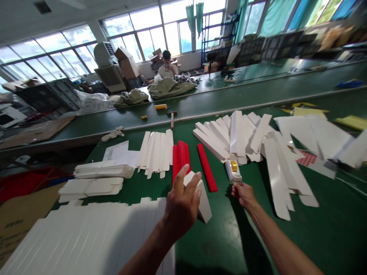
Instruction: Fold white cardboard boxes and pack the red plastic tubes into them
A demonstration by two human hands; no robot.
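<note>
My left hand (183,196) is at a narrow white box (205,206), its fingers spread and raised around the box's upper end. The box lies slanted on the green table, partly covered by the hand. My right hand (243,193) is closed in a pinch at the near end of a white tape dispenser (233,172) with a yellow roll. What the fingertips pinch is too small to make out. Between the hands and the far side lie a bundle of red strips (207,168) and more red strips (181,152), partly hidden behind my left hand.
Flat white cartons (86,229) cover the near left, with stacked folded cartons (103,170) beyond. Narrow white cartons (156,151) lie mid-table. A pile of white boxes (236,133) and loose white sheets (318,130) occupy the right. A person (168,68) sits across the far table.
</note>
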